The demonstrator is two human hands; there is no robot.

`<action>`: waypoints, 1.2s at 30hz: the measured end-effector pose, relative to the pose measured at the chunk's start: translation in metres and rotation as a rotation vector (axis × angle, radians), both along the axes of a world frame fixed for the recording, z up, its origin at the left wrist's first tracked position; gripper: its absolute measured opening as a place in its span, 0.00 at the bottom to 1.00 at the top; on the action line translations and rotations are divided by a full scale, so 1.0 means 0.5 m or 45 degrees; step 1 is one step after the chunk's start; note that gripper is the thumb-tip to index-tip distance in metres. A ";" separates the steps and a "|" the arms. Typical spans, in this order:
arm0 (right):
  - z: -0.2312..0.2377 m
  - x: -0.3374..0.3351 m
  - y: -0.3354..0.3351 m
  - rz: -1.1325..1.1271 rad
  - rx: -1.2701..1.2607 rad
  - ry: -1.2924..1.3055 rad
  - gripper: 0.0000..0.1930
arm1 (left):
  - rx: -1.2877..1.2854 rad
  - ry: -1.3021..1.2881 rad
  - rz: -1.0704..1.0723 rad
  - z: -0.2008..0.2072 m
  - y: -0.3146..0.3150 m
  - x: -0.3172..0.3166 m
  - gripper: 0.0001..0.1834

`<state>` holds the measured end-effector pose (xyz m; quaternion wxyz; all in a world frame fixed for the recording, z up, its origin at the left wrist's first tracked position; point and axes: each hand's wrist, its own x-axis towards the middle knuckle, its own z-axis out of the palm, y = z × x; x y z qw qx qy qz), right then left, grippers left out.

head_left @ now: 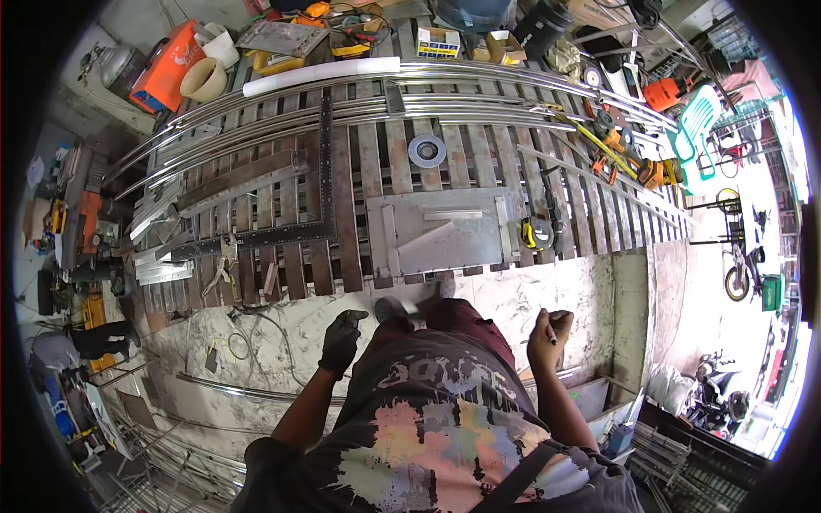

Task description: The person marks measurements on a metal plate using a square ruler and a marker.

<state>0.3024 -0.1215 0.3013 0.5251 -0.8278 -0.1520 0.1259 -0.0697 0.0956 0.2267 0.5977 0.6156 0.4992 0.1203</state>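
My left hand [343, 340], in a dark glove, is off the table's front edge with its fingers curled together. A pale, blurred streak shows near its fingertips, and I cannot make out what it holds, if anything. My bare right hand [548, 340] is closed around a slim pen-like marker [551, 334], also off the table edge. Ahead, on the slatted metal table [346, 162], lies a grey metal plate [445, 239]. Narrow metal strips [453, 215] rest on the plate. Beside its right edge sits a yellow and black tape measure [537, 232].
A dark carpenter's square [326, 171] lies left of the plate. A grinding disc [427, 151] sits beyond it. Long shiny tubes [479, 109] cross the far side. Angle grinders [657, 173] lie at the right end. An orange machine [171, 68] stands far left.
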 end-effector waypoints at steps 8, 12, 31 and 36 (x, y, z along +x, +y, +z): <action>0.089 0.013 0.108 0.796 -0.259 -0.243 0.12 | 0.447 0.043 -0.142 0.105 0.109 0.074 0.18; 0.151 0.011 0.165 0.898 -0.106 -0.275 0.13 | 0.527 -0.051 -0.173 0.180 0.121 0.112 0.13; 0.279 -0.082 0.155 1.299 0.510 -0.269 0.17 | 0.466 -0.122 -0.666 0.387 0.052 0.196 0.20; 0.293 -0.082 0.164 1.399 0.525 -0.319 0.16 | 0.527 0.010 -0.846 0.415 0.047 0.210 0.24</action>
